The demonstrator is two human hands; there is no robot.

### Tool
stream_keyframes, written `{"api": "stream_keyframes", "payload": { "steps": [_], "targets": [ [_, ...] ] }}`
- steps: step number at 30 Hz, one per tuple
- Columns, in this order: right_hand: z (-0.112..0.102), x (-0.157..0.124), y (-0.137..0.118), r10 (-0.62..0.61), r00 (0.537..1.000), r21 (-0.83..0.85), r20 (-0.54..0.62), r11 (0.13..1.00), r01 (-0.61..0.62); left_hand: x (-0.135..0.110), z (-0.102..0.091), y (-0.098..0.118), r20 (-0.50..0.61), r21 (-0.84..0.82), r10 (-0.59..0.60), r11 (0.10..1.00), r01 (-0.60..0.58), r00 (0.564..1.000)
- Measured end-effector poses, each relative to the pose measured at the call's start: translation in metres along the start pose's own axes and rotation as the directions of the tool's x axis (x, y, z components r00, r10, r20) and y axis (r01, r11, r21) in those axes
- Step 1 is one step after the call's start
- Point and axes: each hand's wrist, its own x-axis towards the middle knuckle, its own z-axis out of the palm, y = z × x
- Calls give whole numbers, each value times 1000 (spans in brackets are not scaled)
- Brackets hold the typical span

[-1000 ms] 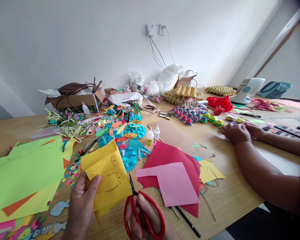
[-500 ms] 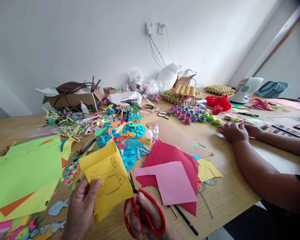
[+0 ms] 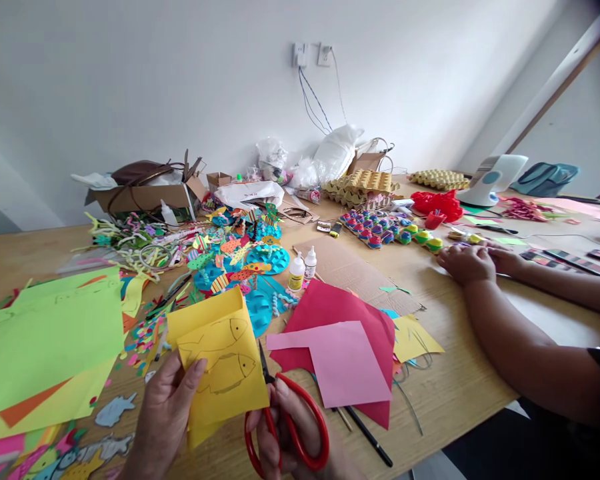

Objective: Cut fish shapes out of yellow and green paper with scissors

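The left hand (image 3: 165,407) pinches a folded yellow paper (image 3: 225,357) between thumb and fingers, and the right hand (image 3: 300,430) grips red-handled scissors (image 3: 269,379) through their loops, which stand apart. The paper is held above the table (image 3: 445,387), its right edge at the dark blades; whether it lies between them cannot be told. Over the last second the paper has dipped slightly lower and to the right while the scissors have barely moved, so its edge seems to sit deeper towards the pivot. The two pencilled fish (image 3: 230,373) on it look uncut. Just right of the scissors, a pink sheet (image 3: 350,363) overlaps a red sheet (image 3: 340,307); a green sheet (image 3: 55,347) lies at far left. Beyond stand two glue bottles (image 3: 296,272), near blue discs (image 3: 270,260) crowded with paper fish. A painted egg tray (image 3: 373,230) lies farther right, near a co-worker's hands (image 3: 467,263), resting together on the table. At the back, a cardboard box (image 3: 150,199) and plastic bags (image 3: 337,152) line a white wall (image 3: 180,80) with sockets (image 3: 300,55) and hanging cables.
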Motion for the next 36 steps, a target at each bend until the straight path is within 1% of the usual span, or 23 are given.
{"api": "stream_keyframes", "payload": {
  "steps": [6, 10, 15, 18, 21, 24, 27, 31, 36],
  "targets": [
    [6, 1, 6, -62, 997, 63, -55, 996, 65, -1, -2, -3, 1, -7, -10, 1000, 10, 1000],
    [8, 1, 8, -108, 993, 73, -45, 991, 111, -2, -1, -1, -10, -12, -11, 1000, 11, 1000],
    [4, 1, 11, -99, 994, 23, -54, 995, 100, -3, 1, 1, -19, -13, -26, 1000, 26, 999],
    [1, 1, 8, -109, 994, -6, -23, 994, 108, -4, 0, 0, 7, 3, -49, 999, 49, 999],
    [-1, 1, 5, -99, 995, -80, 15, 992, 100, -4, -2, -3, 42, 28, -78, 997, 77, 996],
    [-3, 1, 6, -112, 994, -122, -4, 986, 111, -5, -2, -5, 59, 41, -92, 995, 90, 994],
    [-4, 2, 11, -98, 994, -88, -43, 992, 94, -6, -1, -5, 54, 48, -81, 996, 79, 995],
    [0, 1, 11, -117, 992, 2, -41, 993, 117, -7, 2, -4, 44, 55, -76, 996, 74, 996],
    [5, 0, 4, -102, 994, 8, -46, 995, 102, -7, 2, -4, 49, 67, -94, 994, 91, 994]
  ]
}}
